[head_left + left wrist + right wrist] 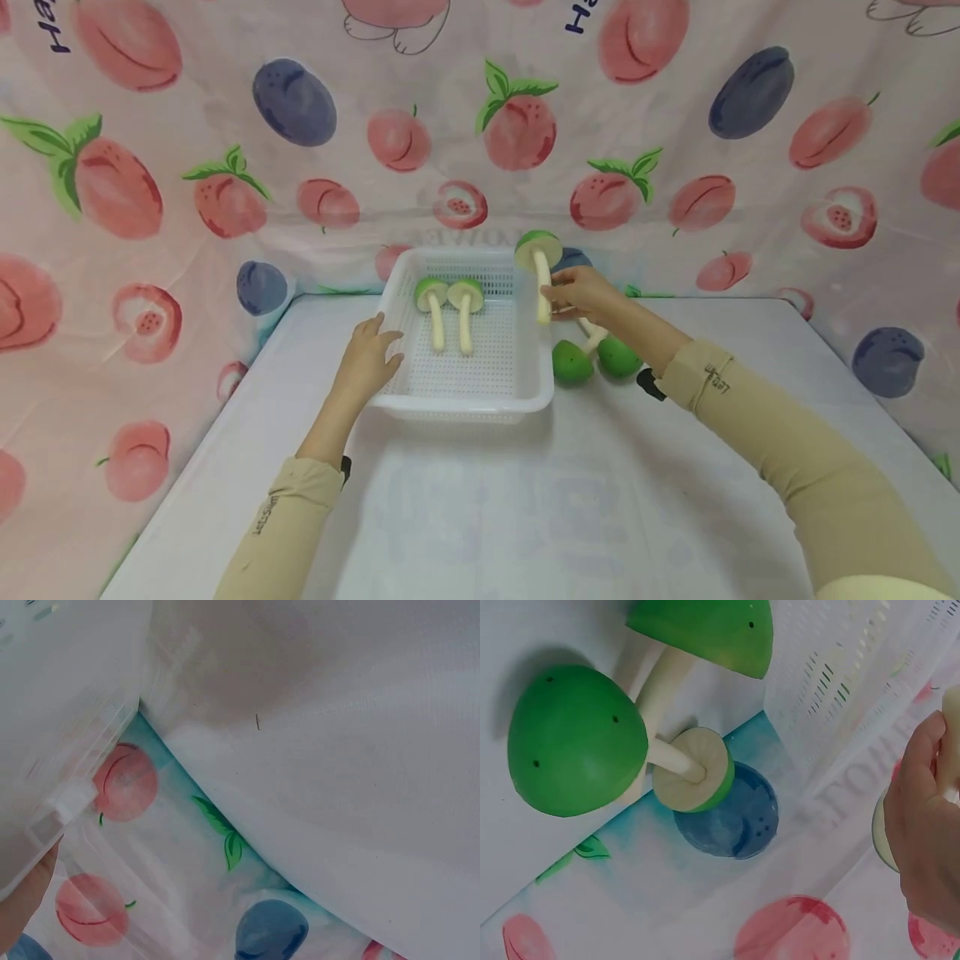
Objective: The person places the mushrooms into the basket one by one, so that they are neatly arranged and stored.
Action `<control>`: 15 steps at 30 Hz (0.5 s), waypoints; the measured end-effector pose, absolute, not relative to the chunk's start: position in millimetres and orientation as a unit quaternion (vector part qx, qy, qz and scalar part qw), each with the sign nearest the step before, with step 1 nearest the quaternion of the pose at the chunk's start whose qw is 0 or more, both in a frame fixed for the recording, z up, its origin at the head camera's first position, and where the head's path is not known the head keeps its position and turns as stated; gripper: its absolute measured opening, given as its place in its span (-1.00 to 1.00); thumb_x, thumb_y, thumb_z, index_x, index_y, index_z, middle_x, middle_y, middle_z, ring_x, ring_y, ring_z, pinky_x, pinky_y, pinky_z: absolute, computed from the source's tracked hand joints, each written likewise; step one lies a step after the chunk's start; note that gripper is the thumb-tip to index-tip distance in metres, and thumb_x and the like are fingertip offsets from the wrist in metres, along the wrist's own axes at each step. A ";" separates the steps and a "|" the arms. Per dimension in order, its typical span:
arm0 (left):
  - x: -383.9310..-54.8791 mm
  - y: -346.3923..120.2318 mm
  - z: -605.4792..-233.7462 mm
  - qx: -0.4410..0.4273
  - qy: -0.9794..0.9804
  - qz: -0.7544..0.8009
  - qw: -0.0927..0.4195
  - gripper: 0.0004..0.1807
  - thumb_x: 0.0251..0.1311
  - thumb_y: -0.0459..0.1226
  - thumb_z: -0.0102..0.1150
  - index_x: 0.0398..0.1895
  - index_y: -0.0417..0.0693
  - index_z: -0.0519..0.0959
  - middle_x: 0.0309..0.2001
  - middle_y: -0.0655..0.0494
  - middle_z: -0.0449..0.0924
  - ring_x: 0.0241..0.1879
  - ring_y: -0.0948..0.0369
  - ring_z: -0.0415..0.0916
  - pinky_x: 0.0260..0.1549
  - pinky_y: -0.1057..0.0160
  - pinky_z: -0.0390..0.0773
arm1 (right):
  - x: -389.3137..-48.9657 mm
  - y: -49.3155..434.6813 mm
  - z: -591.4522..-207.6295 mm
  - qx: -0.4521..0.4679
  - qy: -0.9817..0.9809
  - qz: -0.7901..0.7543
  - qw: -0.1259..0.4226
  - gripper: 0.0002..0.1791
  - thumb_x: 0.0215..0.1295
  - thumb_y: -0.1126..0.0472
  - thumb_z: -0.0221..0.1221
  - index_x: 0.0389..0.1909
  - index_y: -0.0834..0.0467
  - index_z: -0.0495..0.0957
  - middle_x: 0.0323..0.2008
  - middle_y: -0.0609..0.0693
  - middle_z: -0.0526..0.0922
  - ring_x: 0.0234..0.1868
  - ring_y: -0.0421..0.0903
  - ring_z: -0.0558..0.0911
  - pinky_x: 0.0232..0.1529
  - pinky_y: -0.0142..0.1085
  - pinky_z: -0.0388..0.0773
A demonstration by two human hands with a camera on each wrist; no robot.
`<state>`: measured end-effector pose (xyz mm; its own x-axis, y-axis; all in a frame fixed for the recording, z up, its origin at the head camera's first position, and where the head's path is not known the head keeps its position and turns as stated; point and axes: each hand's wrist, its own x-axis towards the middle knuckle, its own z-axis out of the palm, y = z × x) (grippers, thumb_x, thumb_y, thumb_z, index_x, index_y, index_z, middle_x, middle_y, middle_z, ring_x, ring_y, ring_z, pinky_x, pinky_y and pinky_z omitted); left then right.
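My right hand (583, 292) holds a toy mushroom (538, 250) by its pale stem, green cap up, over the basket's right rim. At the left rim of the white plastic basket (465, 406), my left hand (362, 358) rests with its fingers spread. Two more mushrooms, one left (431, 298) and one right (467, 298), lie side by side inside the basket. Outside it on the right are several mushrooms; the right wrist view shows two rounded green caps, a near one (577, 742) and an upper one (712, 634), and one cream underside (694, 772).
The basket stands on a white-covered table (480, 500). Behind and beside the table hangs a fruit-printed cloth (420, 75). My right forearm (772, 442) passes above the table's right part, close to the loose mushrooms.
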<state>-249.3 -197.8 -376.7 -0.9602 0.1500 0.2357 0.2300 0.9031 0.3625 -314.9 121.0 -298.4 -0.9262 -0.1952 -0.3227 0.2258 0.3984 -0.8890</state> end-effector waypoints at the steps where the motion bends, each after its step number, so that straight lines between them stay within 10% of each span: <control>1: -250.0 -197.7 -376.6 -0.098 -0.970 -0.197 0.100 -0.60 0.17 -0.33 0.20 0.08 -0.29 0.52 0.36 -0.38 0.14 0.34 -0.26 0.11 0.28 -0.19 0.24 | -316.5 118.6 -297.8 0.010 0.814 -0.547 0.194 -0.39 0.40 0.19 0.00 0.38 0.33 0.08 0.07 0.20 0.42 -0.14 -0.07 0.56 0.13 -0.15 0.54; 15: -250.0 -198.4 -377.3 -0.102 -0.971 -0.190 0.102 -0.61 0.17 -0.34 0.19 0.07 -0.31 0.53 0.35 -0.40 0.15 0.32 -0.27 0.12 0.28 -0.19 0.25 | -333.8 85.0 -301.8 -0.012 0.836 -0.507 0.207 -0.53 0.38 0.31 0.00 0.24 0.43 0.26 0.11 0.34 0.46 -0.05 0.10 0.61 0.04 -0.10 0.59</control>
